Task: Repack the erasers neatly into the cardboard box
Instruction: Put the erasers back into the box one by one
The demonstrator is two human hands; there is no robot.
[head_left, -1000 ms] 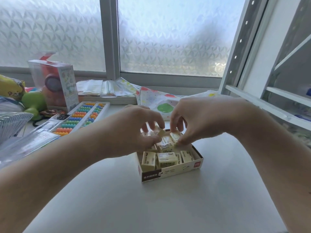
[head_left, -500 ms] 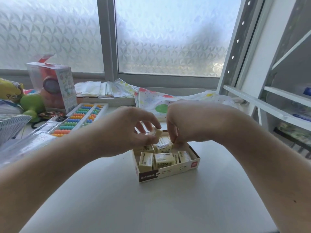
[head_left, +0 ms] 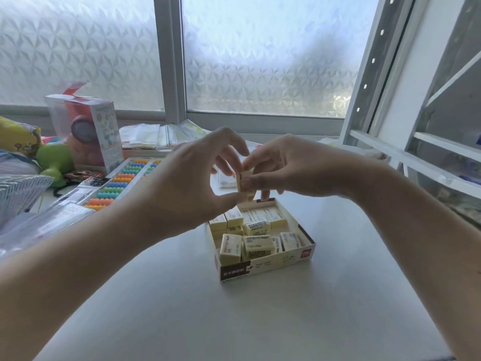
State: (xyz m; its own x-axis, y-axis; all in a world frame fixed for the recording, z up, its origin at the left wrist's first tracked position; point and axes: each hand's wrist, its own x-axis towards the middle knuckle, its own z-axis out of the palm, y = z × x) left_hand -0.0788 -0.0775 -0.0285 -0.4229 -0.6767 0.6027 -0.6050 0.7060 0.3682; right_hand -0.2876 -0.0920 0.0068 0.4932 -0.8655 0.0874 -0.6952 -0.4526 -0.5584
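Both hands, left hand (head_left: pixel 197 183) and right hand (head_left: pixel 291 168), pinch one eraser (head_left: pixel 244 182) mid-frame above the cardboard box (head_left: pixel 268 264) (light, rubbery, likely grippy); hold its long sides.

**Open table in front, clutter to the left**

Bare table (head_left: pixel 260 321) surrounds the near and right sides of the cardboard box (head_left: pixel 268 265), giving clear approach. An abacus (head_left: pixel 122 182) and a toy box (head_left: pixel 88 131) crowd the left. A white shelf frame (head_left: pixel 416 152) walls off the right. Both hands hover above the box's far end.
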